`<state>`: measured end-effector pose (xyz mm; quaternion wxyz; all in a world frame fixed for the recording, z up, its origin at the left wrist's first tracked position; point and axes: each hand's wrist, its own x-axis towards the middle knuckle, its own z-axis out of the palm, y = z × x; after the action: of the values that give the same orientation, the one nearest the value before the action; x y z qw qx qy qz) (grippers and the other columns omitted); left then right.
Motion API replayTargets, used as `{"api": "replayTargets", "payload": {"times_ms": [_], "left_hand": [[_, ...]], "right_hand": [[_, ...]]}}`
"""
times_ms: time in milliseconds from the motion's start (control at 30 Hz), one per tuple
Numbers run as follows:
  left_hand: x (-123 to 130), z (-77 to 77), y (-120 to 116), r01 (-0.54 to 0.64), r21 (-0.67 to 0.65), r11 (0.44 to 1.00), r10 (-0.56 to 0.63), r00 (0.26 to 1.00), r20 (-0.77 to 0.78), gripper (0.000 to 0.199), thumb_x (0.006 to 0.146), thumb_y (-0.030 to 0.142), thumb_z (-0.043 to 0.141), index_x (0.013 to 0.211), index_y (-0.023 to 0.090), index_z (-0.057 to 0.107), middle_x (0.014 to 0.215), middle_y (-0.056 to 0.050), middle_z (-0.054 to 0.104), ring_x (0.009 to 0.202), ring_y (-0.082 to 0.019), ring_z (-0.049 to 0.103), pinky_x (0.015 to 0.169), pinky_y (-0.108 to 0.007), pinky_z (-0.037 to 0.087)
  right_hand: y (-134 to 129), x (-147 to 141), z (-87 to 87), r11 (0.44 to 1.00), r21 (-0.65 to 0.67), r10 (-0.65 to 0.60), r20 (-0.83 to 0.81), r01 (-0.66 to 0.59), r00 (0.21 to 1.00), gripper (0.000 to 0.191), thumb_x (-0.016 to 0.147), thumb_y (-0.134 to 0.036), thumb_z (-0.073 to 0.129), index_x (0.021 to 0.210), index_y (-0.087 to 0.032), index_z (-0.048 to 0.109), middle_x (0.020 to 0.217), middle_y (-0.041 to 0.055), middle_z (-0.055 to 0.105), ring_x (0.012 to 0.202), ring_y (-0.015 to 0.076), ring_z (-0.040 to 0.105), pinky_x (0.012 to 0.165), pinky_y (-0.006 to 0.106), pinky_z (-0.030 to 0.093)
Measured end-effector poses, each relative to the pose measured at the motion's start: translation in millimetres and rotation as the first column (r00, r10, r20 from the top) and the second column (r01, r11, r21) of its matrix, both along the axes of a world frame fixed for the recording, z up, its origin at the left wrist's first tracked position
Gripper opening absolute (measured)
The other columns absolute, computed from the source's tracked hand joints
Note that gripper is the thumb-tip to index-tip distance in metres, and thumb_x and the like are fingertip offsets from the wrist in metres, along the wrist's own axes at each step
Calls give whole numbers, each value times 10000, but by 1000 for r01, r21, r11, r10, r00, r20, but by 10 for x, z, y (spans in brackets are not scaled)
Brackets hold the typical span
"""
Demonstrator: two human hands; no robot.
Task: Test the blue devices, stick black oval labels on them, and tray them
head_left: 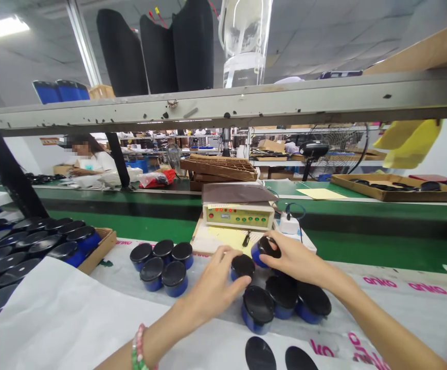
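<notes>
My left hand [217, 282], with a beaded bracelet on the wrist, has its thumb and fingers curved round a short blue cylinder with a black top [243, 266]. Just right of it, my right hand [290, 255] grips another such cylinder [262, 250], which is slightly tilted. Close below the hands stand several more of these cylinders [257, 308], black tops up. A separate group of the same cylinders [174, 277] is left of my left hand. Two flat black ovals [260, 353] lie at the bottom edge.
Behind my hands sits a beige electronic box [238, 215] with lit indicators. A cardboard tray [99, 252] packed with cylinders is at left, beside a white sheet [61, 313]. An overhead shelf [223, 105] crosses the view. A person [92, 156] sits at far left.
</notes>
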<state>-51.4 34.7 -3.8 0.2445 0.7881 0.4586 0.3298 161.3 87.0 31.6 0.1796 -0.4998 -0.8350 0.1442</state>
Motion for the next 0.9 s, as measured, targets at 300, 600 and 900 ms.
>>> {"api": "replayTargets", "payload": {"times_ms": [300,600,900], "left_hand": [[118,285,-116,35,45,998,-42,984,175,800,731,325,749,1404,254,321,1310,-37,548,1193,-234,515,1027,-347,391],[-147,110,-158,-185,15,983,184,982,51,608,720,229,687,1265,216,419,1286,-74,489,1204,-237,469,1042,-351,356],[-308,-321,-129,-7,-248,969,-5,999,-46,732,574,243,817,1229,209,493,1245,-90,553,1161,-316,503,995,-433,402]], "right_hand": [[-509,-306,262,980,-41,172,-317,-195,933,232,856,-362,506,1046,-233,478,961,14,600,793,178,552,713,302,445],[-424,74,39,995,-23,96,88,-94,992,113,844,-326,513,874,-227,469,860,37,565,777,228,538,674,350,421],[-444,215,-271,991,-72,122,137,-113,983,181,711,-180,588,756,-215,416,873,40,540,834,228,523,688,327,422]]}}
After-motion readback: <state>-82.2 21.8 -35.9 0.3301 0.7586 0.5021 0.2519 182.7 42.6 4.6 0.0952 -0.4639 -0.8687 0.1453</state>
